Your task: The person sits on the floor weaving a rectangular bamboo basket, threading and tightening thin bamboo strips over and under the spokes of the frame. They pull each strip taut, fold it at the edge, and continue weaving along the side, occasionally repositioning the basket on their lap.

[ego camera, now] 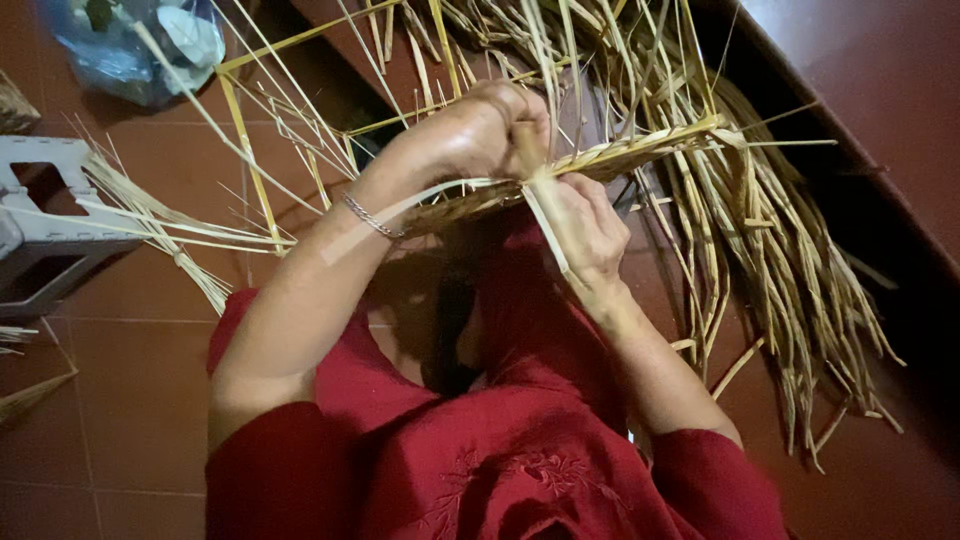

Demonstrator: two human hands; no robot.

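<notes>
both hands, left (pixel 480 135) and right (pixel 585 230), pinched flat pale straw strips at the stiff plaited mat (pixel 620 155) edge, loose strands (pixel 780 260) trailing beyond.

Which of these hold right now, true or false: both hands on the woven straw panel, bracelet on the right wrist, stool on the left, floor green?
1. Both hands grip the woven straw panel: true; left hand, right hand.
2. The bracelet is on the right wrist: false, the left.
3. A grey plastic stool stands at the left: true.
4. The floor is green: false, reddish-brown tile.
</notes>
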